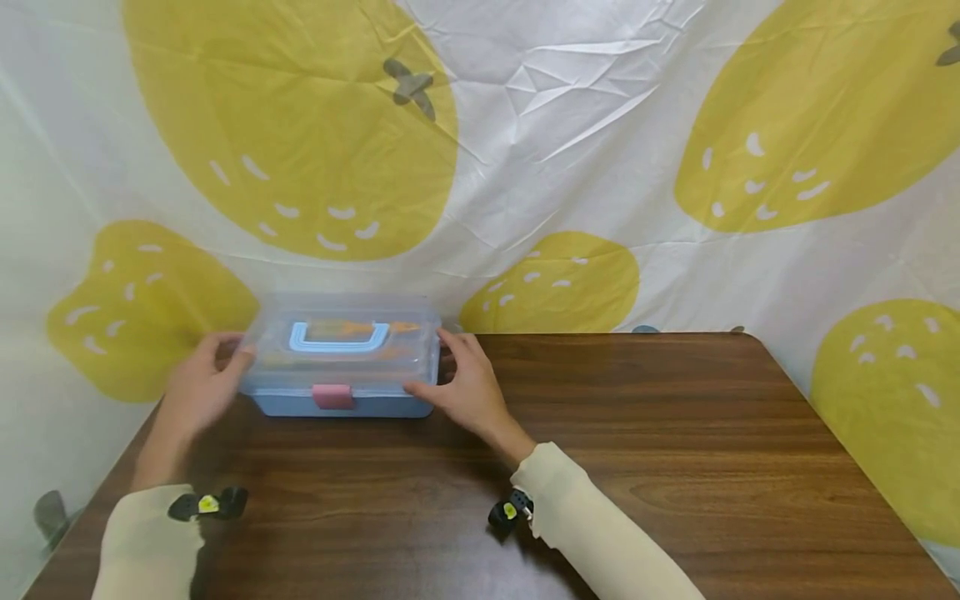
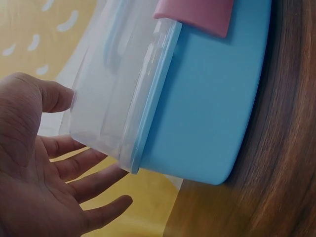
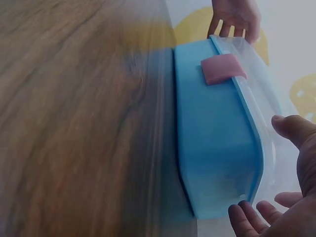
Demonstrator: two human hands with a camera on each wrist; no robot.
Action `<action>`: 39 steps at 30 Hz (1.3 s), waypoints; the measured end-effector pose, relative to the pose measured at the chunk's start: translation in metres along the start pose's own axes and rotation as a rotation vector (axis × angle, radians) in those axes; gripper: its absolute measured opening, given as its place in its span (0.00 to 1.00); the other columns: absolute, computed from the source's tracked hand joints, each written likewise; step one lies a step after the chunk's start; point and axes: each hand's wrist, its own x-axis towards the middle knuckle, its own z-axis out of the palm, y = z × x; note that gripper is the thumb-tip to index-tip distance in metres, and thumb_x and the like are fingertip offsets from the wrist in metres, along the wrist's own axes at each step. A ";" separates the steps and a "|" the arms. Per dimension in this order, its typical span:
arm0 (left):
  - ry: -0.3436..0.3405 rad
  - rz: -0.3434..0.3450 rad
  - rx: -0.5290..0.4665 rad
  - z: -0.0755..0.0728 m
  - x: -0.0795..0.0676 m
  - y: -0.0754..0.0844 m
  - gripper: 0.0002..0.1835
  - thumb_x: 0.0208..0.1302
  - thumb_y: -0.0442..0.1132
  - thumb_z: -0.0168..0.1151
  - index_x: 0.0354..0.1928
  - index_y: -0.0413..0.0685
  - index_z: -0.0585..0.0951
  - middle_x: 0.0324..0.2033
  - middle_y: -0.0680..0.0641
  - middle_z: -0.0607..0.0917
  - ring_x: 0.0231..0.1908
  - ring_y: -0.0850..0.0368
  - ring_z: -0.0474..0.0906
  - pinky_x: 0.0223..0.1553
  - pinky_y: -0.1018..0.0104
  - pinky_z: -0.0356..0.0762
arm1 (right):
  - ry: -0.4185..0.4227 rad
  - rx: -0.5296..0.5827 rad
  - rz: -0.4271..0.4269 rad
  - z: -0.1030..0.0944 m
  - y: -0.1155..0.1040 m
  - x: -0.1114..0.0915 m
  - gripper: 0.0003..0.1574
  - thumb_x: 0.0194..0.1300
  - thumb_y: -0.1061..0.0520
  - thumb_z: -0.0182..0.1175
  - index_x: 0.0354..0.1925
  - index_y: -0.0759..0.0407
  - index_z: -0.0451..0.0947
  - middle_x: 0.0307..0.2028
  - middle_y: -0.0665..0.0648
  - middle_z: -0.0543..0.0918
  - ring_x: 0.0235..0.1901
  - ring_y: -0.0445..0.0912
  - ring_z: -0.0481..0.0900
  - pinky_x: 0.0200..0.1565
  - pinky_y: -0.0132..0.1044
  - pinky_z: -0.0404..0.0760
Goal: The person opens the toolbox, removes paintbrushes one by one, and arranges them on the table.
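Storage box (image 1: 337, 367) standing at the left of the brown table (image 1: 637, 467), near its far edge and just in front of the patterned cloth (image 1: 562, 167). The clear lid (image 2: 96, 94) sits down on the blue base (image 2: 207, 108); the pink latch (image 1: 332, 396) spans the seam at the front, and the handle (image 1: 339, 345) lies flat on top. The left hand (image 1: 202, 387) and right hand (image 1: 472, 387) bracket the two ends, digits spread and neither clenched. Left fingers reach behind the lid's end wall, the thumb towards its top; right fingers lie at the opposite end near the rim. Neither hand is wrapped around the box; how firmly they touch cannot be told.

For good handling, contact is best matched at both ends and placed low, on the base, because the lid may lift if the latch is loose. Even, gentle pressure should keep the box level; the left end, close to the table's side edge, merits particular care.
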 end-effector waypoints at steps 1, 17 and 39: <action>-0.006 -0.007 -0.008 0.001 0.000 0.002 0.38 0.89 0.58 0.44 0.80 0.29 0.63 0.74 0.21 0.69 0.70 0.20 0.68 0.65 0.24 0.69 | 0.003 -0.001 0.001 -0.002 0.001 0.000 0.57 0.60 0.49 0.84 0.78 0.67 0.71 0.61 0.66 0.76 0.55 0.64 0.85 0.59 0.60 0.85; -0.009 0.136 -0.013 0.016 0.003 0.014 0.33 0.86 0.56 0.55 0.72 0.31 0.72 0.67 0.25 0.79 0.63 0.26 0.80 0.61 0.30 0.76 | 0.035 -0.046 -0.001 -0.031 0.012 -0.007 0.54 0.59 0.49 0.85 0.75 0.69 0.74 0.60 0.66 0.76 0.49 0.60 0.85 0.54 0.60 0.86; -0.074 0.180 0.016 0.034 -0.001 0.039 0.32 0.84 0.56 0.59 0.69 0.33 0.75 0.62 0.25 0.83 0.62 0.28 0.83 0.60 0.30 0.79 | 0.095 -0.098 0.012 -0.062 0.023 -0.022 0.49 0.58 0.51 0.86 0.72 0.66 0.79 0.60 0.66 0.77 0.47 0.60 0.84 0.52 0.62 0.85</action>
